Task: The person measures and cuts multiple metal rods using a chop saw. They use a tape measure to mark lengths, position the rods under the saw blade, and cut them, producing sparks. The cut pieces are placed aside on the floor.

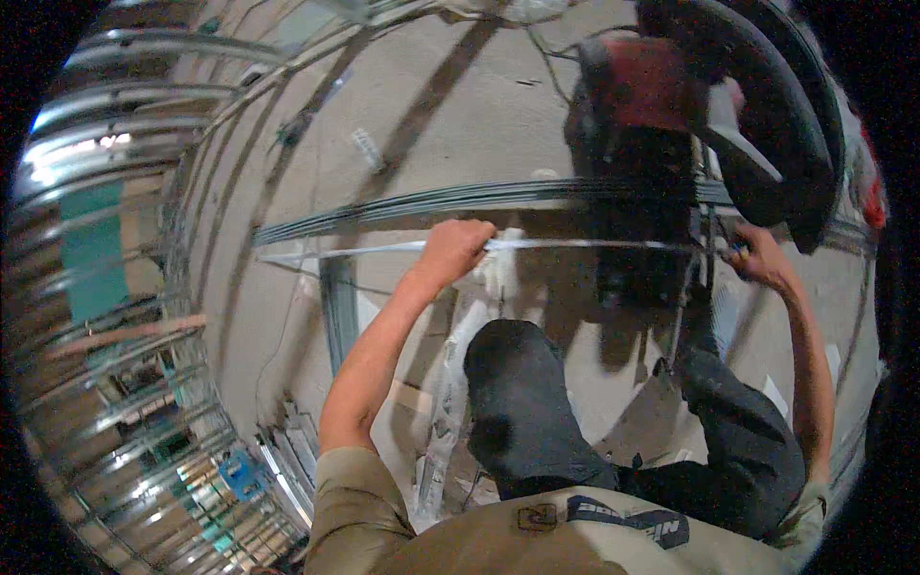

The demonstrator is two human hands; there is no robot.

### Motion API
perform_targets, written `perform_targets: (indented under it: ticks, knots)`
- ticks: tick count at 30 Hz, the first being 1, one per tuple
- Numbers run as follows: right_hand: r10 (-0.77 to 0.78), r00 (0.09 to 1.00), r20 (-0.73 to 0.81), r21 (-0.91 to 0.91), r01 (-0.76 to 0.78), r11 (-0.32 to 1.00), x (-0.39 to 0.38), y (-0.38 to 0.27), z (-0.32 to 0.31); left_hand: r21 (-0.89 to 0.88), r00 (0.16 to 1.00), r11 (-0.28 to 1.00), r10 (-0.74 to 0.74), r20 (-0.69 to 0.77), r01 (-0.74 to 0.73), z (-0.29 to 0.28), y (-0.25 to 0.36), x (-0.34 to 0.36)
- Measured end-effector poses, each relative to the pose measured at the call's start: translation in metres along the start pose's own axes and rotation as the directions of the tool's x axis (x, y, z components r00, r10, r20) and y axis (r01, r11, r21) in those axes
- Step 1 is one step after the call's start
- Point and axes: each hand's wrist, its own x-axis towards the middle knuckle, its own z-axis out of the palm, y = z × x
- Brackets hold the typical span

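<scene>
A long, thin, pale metal strip [383, 248] lies crosswise in front of me, above the floor. My left hand [458, 245] is closed in a fist around its middle. Near its right end, my right hand [763, 257] is closed with the fingers bent. Something small and dark with a touch of blue shows at those fingertips, too small to name. Just beyond the strip runs a bundle of long grey metal profiles [460, 199], roughly parallel to it. Between my hands, the strip passes in front of a dark, blurred shape.
A blurred red and black object [637, 86] stands beyond the bundle, beside a large dark curved shape [767, 86]. Another metal profile [340, 307] lies on the floor left of my knee [513, 383]. Metal studs [134, 96] line the left side, with a green panel [93, 254].
</scene>
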Motion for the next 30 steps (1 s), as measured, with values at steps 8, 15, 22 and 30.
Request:
perform_targets:
  ticks: [8,15,22,30]
  knots:
    - [0.505,0.853,0.132,0.143,-0.521,0.841,-0.069,0.103,0.055,0.019,0.994,0.998,0.058,0.096,-0.060,0.011,0.020,-0.027]
    - [0.324,0.939,-0.119,0.106,-0.312,0.944,-0.086,0.121,0.109,-0.047,0.931,0.987,0.163,0.325,-0.156,0.040,0.075,0.013]
    - [0.352,0.862,-0.364,0.108,-0.336,0.936,-0.056,0.116,0.122,-0.109,0.931,0.932,0.324,-0.171,-0.344,0.049,0.097,0.090]
    - [0.500,0.720,-0.481,0.003,-0.569,0.822,-0.063,0.182,0.115,-0.049,0.982,0.983,-0.182,-0.058,0.180,0.078,0.039,0.087]
